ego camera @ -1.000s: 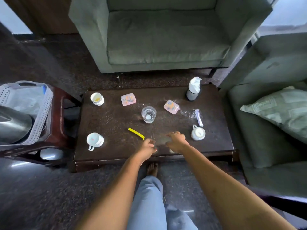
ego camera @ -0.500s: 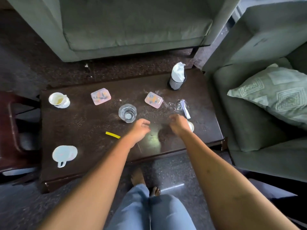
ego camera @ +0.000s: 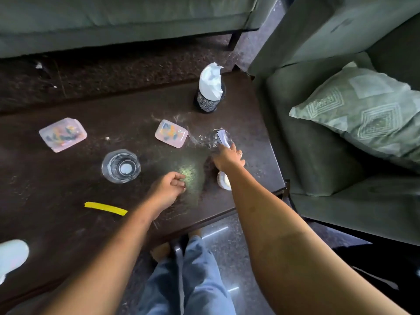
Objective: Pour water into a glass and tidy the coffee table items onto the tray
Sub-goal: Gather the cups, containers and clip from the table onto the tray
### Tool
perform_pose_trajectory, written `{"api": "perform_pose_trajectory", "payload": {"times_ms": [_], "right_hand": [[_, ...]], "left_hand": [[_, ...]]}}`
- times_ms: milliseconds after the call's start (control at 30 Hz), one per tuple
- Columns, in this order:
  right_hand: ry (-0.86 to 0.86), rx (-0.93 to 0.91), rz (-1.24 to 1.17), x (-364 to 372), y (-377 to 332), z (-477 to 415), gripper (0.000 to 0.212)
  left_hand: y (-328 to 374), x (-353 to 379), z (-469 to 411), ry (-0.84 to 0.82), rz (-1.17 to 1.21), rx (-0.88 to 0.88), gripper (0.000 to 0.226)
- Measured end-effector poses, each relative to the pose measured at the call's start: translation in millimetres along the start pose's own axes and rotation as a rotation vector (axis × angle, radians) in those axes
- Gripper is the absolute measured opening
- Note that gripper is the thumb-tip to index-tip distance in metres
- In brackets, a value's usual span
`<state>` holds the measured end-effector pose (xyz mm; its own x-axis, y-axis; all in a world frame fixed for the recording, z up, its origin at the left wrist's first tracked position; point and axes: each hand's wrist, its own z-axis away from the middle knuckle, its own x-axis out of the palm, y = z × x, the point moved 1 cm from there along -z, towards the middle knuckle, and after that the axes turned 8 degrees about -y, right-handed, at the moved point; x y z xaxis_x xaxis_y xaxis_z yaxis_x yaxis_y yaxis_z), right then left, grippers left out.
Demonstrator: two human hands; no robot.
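A clear glass [ego camera: 120,165] with water in it stands upright on the dark coffee table [ego camera: 56,185]. My right hand [ego camera: 228,156] reaches to the table's right side, and its fingertips touch a clear crinkled item with a white paper strip [ego camera: 222,138]. Just under that wrist sits a small white cup [ego camera: 223,181], partly hidden. My left hand [ego camera: 168,187] hovers above the table to the right of the glass, fingers loosely curled and holding nothing. Two pink lidded boxes [ego camera: 62,134] [ego camera: 171,133], a yellow strip [ego camera: 105,208] and a white mug [ego camera: 11,255] lie scattered about. No tray is in view.
A black mesh holder with white tissue [ego camera: 210,92] stands at the table's far right corner. A green sofa [ego camera: 113,21] runs along the far side. On the right, an armchair [ego camera: 318,133] with a patterned cushion [ego camera: 368,114] crowds the table's edge. My legs are below.
My right hand has moved forward and right from the table's front to the clear item. The left hand trailed forward a little. The view has tilted down and shifted right.
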<state>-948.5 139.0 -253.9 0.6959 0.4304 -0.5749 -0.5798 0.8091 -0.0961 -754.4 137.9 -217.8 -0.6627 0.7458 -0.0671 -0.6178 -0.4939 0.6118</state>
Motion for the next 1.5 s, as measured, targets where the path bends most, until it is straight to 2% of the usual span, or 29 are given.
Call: {"api": "perform_pose_trajectory", "payload": {"times_ms": [100, 200, 333, 433, 533, 567, 633, 700, 767, 867, 1033, 1100, 1233, 1300, 1400, 1500], "right_hand": [[-0.061, 0.01, 0.062, -2, -6, -18, 0.049], [-0.018, -0.009, 0.114, 1, -15, -25, 0.049], [0.053, -0.025, 0.07, 1, -23, -23, 0.046], [0.154, -0.116, -0.044, -8, -31, -17, 0.045], [0.184, -0.23, -0.308, -16, -46, -3, 0.036], [0.141, -0.244, -0.459, -17, -50, 5, 0.036], [-0.049, -0.23, -0.854, -12, -59, 26, 0.048], [-0.223, -0.22, -1.144, 0, -68, 47, 0.052], [-0.331, -0.229, -1.241, 15, -75, 64, 0.047], [-0.435, -0.243, -1.289, 40, -85, 86, 0.041], [-0.522, -0.262, -1.07, 88, -97, 112, 0.039], [-0.554, -0.309, -1.001, 106, -96, 118, 0.031], [-0.45, -0.299, -0.927, 137, -97, 126, 0.021], [-0.368, -0.29, -0.722, 154, -98, 127, 0.02], [-0.298, -0.42, -0.241, 174, -104, 126, 0.029], [-0.23, -0.464, 0.067, 191, -112, 121, 0.032]], "left_hand": [[0, 1, -8, -0.025, 0.032, -0.025, 0.022], [0, 2, -14, -0.016, 0.059, -0.046, 0.025], [-1, 4, -17, -0.019, 0.075, -0.06, 0.028], [1, 3, -17, 0.001, 0.137, -0.056, 0.029], [5, 0, -16, 0.044, 0.225, -0.027, 0.029], [7, -1, -15, 0.067, 0.253, -0.009, 0.029], [12, -5, -11, 0.107, 0.339, 0.006, 0.027], [15, -12, -5, 0.101, 0.495, -0.045, 0.033], [13, -21, 2, 0.076, 0.647, -0.091, 0.039], [5, -31, 14, 0.15, 0.794, -0.063, 0.021], [-34, -40, 43, 0.341, 0.708, -0.035, 0.029], [-58, -44, 59, 0.396, 0.731, -0.06, 0.03], [-98, -45, 87, 0.426, 0.893, -0.107, 0.032], [-116, -44, 100, 0.455, 0.986, -0.126, 0.03], [-138, -48, 114, 0.527, 1.091, -0.161, 0.024], [-160, -55, 119, 0.606, 1.064, -0.174, 0.025]]}}
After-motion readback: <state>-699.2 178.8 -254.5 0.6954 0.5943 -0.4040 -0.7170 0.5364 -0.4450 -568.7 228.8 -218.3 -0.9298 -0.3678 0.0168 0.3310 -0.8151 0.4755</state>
